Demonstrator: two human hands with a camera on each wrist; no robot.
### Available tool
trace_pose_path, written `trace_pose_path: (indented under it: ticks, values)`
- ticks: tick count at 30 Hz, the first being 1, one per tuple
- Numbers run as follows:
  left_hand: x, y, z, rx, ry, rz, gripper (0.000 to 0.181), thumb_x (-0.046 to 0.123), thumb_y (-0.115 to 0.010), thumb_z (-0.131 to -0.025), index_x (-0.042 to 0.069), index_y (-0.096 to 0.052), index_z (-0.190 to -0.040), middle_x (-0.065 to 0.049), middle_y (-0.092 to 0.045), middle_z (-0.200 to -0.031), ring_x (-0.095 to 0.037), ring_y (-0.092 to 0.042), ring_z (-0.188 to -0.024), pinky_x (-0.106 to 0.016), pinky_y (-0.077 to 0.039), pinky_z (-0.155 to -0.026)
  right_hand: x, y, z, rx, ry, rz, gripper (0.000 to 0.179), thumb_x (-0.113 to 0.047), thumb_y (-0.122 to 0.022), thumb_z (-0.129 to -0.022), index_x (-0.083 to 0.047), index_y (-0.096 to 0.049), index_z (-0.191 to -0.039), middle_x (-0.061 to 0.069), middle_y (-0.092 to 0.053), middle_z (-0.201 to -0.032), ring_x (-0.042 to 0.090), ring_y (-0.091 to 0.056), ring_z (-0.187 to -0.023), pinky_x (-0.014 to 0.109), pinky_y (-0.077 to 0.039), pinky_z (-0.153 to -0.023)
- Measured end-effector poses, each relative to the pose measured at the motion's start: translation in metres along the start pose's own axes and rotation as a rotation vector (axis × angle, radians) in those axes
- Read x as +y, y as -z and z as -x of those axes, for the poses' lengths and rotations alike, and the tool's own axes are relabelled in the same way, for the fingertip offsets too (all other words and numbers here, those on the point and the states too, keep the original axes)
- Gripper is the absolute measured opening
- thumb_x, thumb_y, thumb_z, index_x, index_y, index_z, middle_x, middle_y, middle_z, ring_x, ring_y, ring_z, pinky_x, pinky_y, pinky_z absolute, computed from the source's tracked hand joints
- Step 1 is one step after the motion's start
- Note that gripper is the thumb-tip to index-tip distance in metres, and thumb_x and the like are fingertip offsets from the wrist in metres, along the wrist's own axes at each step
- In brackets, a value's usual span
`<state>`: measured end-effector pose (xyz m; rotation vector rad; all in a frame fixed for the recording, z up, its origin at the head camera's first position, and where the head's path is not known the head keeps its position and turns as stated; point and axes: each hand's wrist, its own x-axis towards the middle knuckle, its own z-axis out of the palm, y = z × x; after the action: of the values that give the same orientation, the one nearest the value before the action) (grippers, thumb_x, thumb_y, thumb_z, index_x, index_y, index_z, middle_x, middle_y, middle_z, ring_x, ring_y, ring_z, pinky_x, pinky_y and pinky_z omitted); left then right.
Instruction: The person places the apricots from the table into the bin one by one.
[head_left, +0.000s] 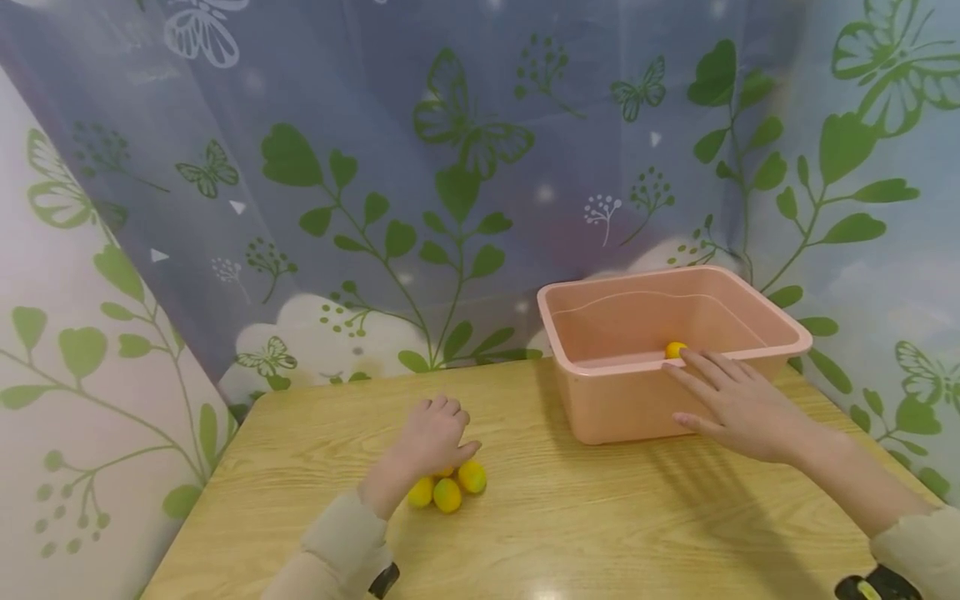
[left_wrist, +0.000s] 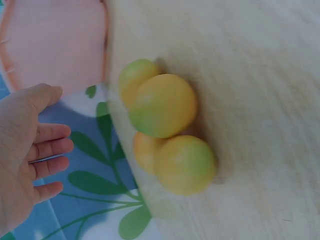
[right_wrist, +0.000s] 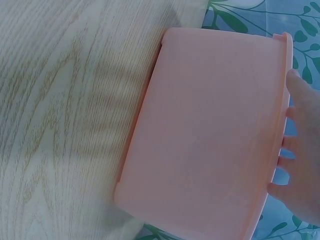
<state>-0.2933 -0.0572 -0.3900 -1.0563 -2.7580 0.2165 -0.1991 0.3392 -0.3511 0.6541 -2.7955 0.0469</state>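
Head view: left hand [head_left: 427, 437] hovers just beside yellow-green fruits [head_left: 447, 496] on the wooden table [head_left: 555, 517]; right hand [head_left: 742, 408] is at the pink tub [head_left: 618, 404], yellow fruit [head_left: 675, 349] inside! Left wrist: fingers loose, slightly apart. Right wrist: fingers spread along the rim.

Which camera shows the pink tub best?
The head view: the pink tub fits in frame, open top visible, though the right hand covers some. The left wrist view shows only a cropped part; the right wrist view, mainly its outside.
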Motion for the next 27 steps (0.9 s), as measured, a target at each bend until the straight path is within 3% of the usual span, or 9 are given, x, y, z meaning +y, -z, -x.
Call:
trace_pose_path:
  ticks: [13, 23, 27]
  values:
    - [0.004, -0.025, 0.013, -0.075, -0.061, -0.066, 0.062, 0.058, -0.058, -0.081, 0.005, -0.059, -0.112, -0.007, -0.055, -0.107, -0.024, -0.047, -0.101, -0.042, -0.038, -0.092, -0.001, 0.002, 0.000, -0.016, -0.019, -0.004, 0.065, -0.044, -0.051, -0.092, -0.002, -0.037, -0.140, 0.027, -0.026, -0.144, 0.047, -0.024, -0.129, 0.059, -0.021, -0.099]
    - [0.008, -0.040, 0.015, -0.054, -0.090, -0.062, 0.051, 0.058, -0.058, -0.079, 0.011, -0.059, -0.100, 0.001, -0.048, -0.086, -0.017, -0.041, -0.081, -0.034, -0.038, -0.078, -0.001, 0.002, 0.000, -0.006, -0.020, 0.000, 0.065, -0.044, -0.051, -0.092, -0.003, -0.038, -0.140, 0.027, -0.027, -0.144, 0.046, -0.024, -0.129, 0.060, -0.021, -0.099]
    - [0.011, -0.042, 0.017, -0.062, -0.091, -0.054, 0.050, 0.057, -0.059, -0.078, 0.011, -0.058, -0.097, 0.001, -0.047, -0.084, -0.017, -0.041, -0.080, -0.034, -0.037, -0.077, -0.001, 0.001, 0.000, 0.001, -0.014, 0.006, 0.064, -0.044, -0.051, -0.092, -0.002, -0.039, -0.139, 0.027, -0.027, -0.143, 0.046, -0.025, -0.128, 0.059, -0.022, -0.099]
